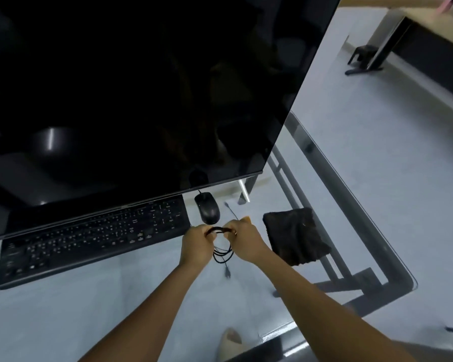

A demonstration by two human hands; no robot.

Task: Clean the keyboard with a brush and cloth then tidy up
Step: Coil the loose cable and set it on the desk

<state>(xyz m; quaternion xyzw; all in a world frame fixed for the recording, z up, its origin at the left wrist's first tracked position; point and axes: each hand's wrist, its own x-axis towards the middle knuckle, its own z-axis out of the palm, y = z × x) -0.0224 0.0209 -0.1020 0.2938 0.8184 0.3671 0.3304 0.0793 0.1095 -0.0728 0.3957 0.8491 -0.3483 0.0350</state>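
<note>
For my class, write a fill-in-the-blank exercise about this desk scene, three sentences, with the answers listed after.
1. Both hands hold a coiled black ____ above the glass desk.
2. The dark cloth lies to the ____ of the mouse.
3. The left hand and right hand work just right of the black ____.

Answers: cable; right; keyboard

Both forearms come in bare, no sleeves anywhere up to the frame edge. The left hand wears nothing. The right hand carries a thin ring on one finger, glinting on the side facing the left hand.
</note>
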